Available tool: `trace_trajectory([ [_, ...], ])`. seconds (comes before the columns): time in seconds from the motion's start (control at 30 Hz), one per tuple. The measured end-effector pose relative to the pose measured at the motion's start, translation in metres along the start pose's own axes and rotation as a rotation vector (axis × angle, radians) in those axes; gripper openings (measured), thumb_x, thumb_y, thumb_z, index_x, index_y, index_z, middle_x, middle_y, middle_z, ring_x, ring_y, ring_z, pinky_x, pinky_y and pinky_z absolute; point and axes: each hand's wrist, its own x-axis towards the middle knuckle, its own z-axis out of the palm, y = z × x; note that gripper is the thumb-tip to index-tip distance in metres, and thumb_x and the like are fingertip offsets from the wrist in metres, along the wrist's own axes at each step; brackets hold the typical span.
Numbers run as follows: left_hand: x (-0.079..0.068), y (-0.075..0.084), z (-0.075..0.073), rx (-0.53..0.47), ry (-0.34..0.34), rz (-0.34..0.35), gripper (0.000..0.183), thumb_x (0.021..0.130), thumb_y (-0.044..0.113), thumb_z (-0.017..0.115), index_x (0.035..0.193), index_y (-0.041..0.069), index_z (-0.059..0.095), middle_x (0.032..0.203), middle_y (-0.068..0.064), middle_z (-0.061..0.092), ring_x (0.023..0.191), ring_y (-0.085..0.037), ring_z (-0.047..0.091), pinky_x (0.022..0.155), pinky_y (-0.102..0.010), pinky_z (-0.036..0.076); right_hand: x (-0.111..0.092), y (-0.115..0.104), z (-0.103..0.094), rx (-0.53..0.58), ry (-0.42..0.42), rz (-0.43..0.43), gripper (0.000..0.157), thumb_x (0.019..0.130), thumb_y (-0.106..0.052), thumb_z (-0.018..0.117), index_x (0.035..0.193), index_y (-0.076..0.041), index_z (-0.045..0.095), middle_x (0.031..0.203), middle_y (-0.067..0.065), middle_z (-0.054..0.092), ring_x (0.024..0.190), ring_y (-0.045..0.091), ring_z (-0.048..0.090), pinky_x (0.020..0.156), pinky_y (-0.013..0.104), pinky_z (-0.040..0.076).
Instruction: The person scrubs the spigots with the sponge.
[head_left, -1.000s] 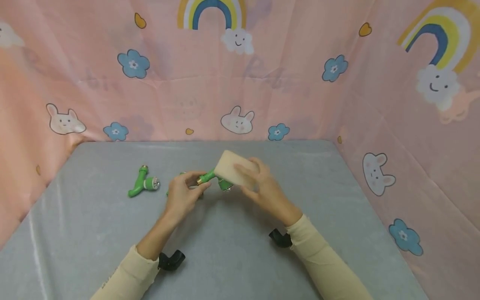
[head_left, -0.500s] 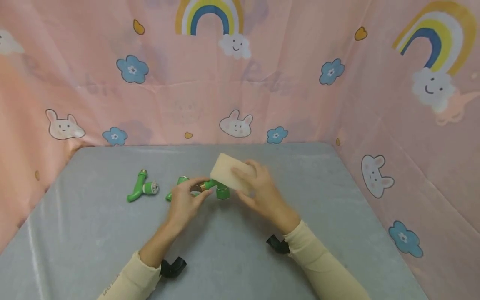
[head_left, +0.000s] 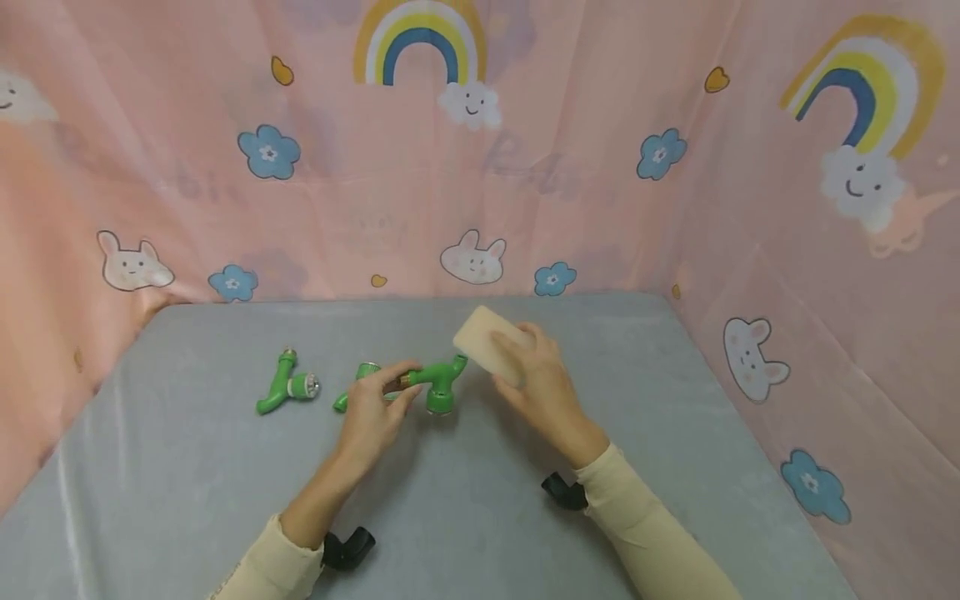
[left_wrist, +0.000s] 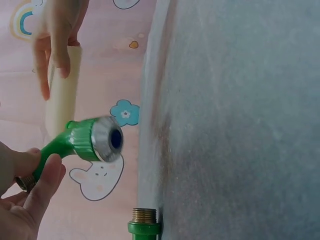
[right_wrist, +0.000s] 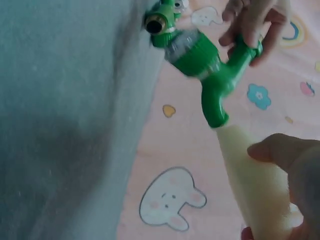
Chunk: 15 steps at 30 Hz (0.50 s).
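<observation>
My left hand (head_left: 372, 412) pinches a green tap (head_left: 440, 377) by its brass threaded end. The tap is held above the table, its spout toward the right hand and its silver-rimmed round part facing down. My right hand (head_left: 546, 392) grips a cream block that looks like a sponge (head_left: 480, 333). In the right wrist view the sponge (right_wrist: 252, 180) lies close to the tap's spout (right_wrist: 215, 112); whether they touch I cannot tell. A second green tap (head_left: 367, 370) lies behind my left hand, partly hidden by it.
A third green tap (head_left: 282, 385) lies on the grey cloth-covered table (head_left: 187, 475) at the left. Patterned pink cloth (head_left: 360, 192) stands behind and at the sides. Black curved pieces (head_left: 348, 550) sit by both wrists.
The sponge has moved off the tap to the right, baring the spout. The tap has been turned, its round part now pointing down. My left hand keeps its hold.
</observation>
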Motion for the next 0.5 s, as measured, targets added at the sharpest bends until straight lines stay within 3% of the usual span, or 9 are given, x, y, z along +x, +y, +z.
trace_trajectory([
  [0.13, -0.003, 0.000, 0.001, -0.033, -0.022, -0.023, 0.030, 0.091, -0.001, 0.071, 0.121, 0.005, 0.071, 0.112, -0.020, 0.074, 0.099, -0.033, 0.074, 0.064, -0.022, 0.060, -0.003, -0.002, -0.003, 0.084, 0.011, 0.000, 0.056, 0.081, -0.010, 0.082, 0.134, -0.014, 0.066, 0.135, 0.024, 0.054, 0.112, 0.043, 0.054, 0.080, 0.052, 0.055],
  [0.27, -0.003, 0.002, 0.001, -0.078, -0.038, -0.040, 0.029, 0.092, -0.002, 0.069, 0.120, 0.004, 0.070, 0.112, -0.021, 0.073, 0.089, -0.035, 0.075, 0.060, -0.022, 0.059, -0.006, -0.008, -0.001, 0.187, -0.076, -0.040, 0.056, 0.085, -0.016, 0.079, 0.138, -0.013, 0.063, 0.137, 0.026, 0.053, 0.116, 0.042, 0.056, 0.079, 0.046, 0.056],
  [0.5, -0.003, 0.004, 0.002, -0.100, -0.044, -0.056, 0.026, 0.092, -0.001, 0.070, 0.118, 0.004, 0.070, 0.112, -0.020, 0.072, 0.083, -0.036, 0.074, 0.057, -0.022, 0.057, -0.008, -0.010, 0.002, 0.204, -0.113, 0.017, 0.056, 0.087, -0.019, 0.078, 0.140, -0.014, 0.061, 0.141, 0.025, 0.051, 0.120, 0.041, 0.056, 0.080, 0.048, 0.056],
])
